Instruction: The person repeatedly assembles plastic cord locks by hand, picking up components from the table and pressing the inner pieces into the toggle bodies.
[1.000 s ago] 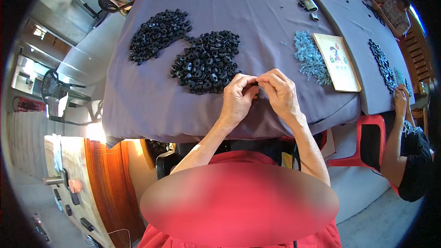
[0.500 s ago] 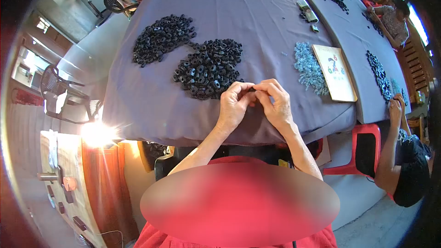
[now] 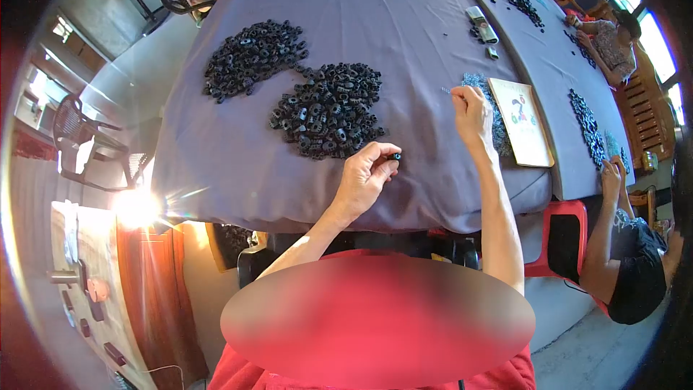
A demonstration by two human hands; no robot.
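Observation:
My left hand [image 3: 367, 175] pinches a small black plastic piece [image 3: 395, 156] between thumb and forefinger, its open end facing right. Just beyond that hand lies a heap of similar black plastic pieces [image 3: 328, 112], some showing holes. My right hand [image 3: 473, 114] is over the cloth to the right, fingers pinched together at a tiny pale spring [image 3: 446, 90]. Partly hidden behind it is a pile of small bluish, spring-like pieces [image 3: 476, 81].
A second black heap [image 3: 253, 58] adjoins the first at left. A booklet [image 3: 521, 121] lies beside the springs on the grey tablecloth [image 3: 404, 29]. Co-workers sit along the table, one person's hands [image 3: 613, 173] near black pieces at right. A plastic chair [image 3: 94, 144] stands left.
My hands have moved apart. The right one has gone right and away from me to the tiny spring; the left stays near the heap, still pinching the black piece.

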